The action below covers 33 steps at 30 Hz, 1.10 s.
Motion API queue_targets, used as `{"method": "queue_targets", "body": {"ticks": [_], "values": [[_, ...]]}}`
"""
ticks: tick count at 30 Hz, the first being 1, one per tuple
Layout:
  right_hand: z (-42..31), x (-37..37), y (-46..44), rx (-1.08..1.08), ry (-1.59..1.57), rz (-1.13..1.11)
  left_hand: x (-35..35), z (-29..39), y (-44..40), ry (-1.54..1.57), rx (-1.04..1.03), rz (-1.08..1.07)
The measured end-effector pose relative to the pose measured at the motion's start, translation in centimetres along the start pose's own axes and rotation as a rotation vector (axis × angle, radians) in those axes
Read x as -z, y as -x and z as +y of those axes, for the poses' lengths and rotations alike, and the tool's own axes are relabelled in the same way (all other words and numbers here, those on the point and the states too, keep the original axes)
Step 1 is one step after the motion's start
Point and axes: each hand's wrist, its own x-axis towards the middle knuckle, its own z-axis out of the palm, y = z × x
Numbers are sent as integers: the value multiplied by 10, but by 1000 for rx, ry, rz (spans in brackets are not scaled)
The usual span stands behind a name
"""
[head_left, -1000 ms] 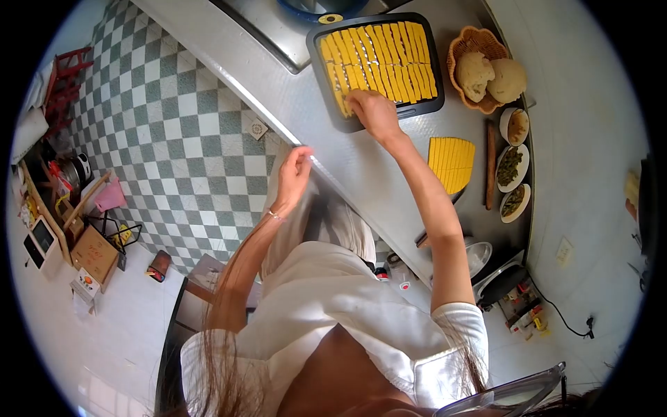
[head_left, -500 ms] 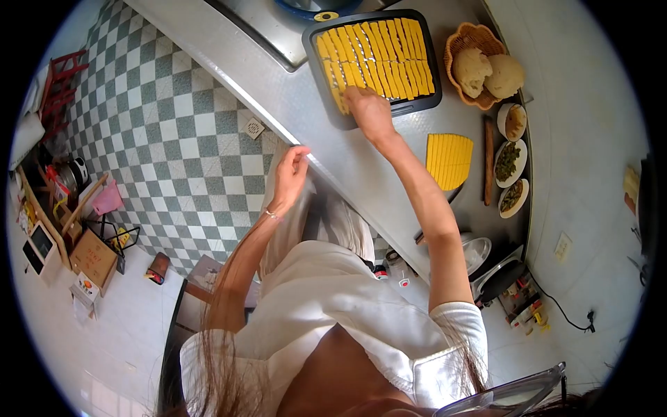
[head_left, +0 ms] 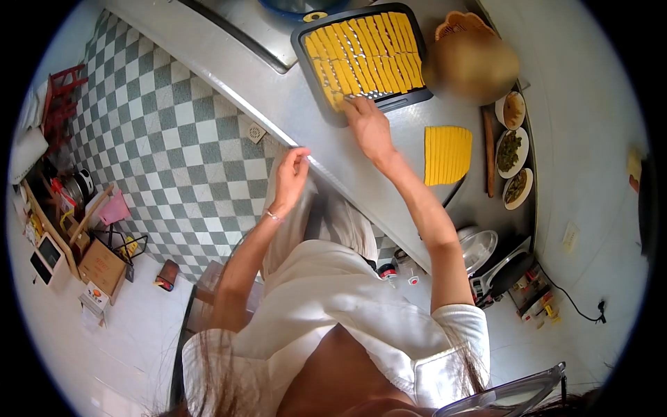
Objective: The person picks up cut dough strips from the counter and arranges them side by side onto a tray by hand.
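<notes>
My right hand [head_left: 370, 131] is at the near corner of a dark baking tray [head_left: 408, 99], fingers pinched at the end of a yellow dough strip [head_left: 336, 99]; the fingertips partly hide it. Two rows of yellow strips [head_left: 365, 55] fill most of the tray, over a surface with small holes. To the right of the hand lies a sheet of yellow dough [head_left: 447, 156] cut into strips, flat on the counter. My left hand [head_left: 290, 179] rests by the counter's front edge, fingers loosely bent and apart, holding nothing.
A wicker basket [head_left: 462, 23] stands behind a blurred brown round shape [head_left: 472, 66]. Along the wall are a wooden rolling pin [head_left: 489, 153] and small white dishes of food [head_left: 512, 154]. A blue pot [head_left: 302, 7] is beyond the tray, and a glass lid [head_left: 479, 250] lies nearer me.
The view has shifted slightly. My right hand has drawn a little toward me along the tray's corner. A blurred brown shape now covers the buns in the basket. The left hand stays put.
</notes>
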Motion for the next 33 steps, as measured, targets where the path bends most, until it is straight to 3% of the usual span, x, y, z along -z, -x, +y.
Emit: {"method": "queue_targets", "body": {"ticks": [3,9,12,15,19,22,28,33], "values": [[-13,14,21,7,-95,69,-5,4,-1,-27,0,-25],[2,37,121,-253,-329,48,-19,8,-8,-53,0,-140],[56,54,178,-694,-324,75,-37,8,-8,-18,-58,-136],[115,90,207,-902,-221,265,-51,21,-1,-55,-33,-251],[188,114,210,-602,91,311,-72,18,12,-90,-24,-352],[228,114,201,-559,-1,284,-84,16,22,-91,-68,-368],[263,108,176,-271,41,102,-98,12,36,-85,-59,-336],[273,105,169,-312,76,-7,-103,12,44,-99,-51,-343]]}}
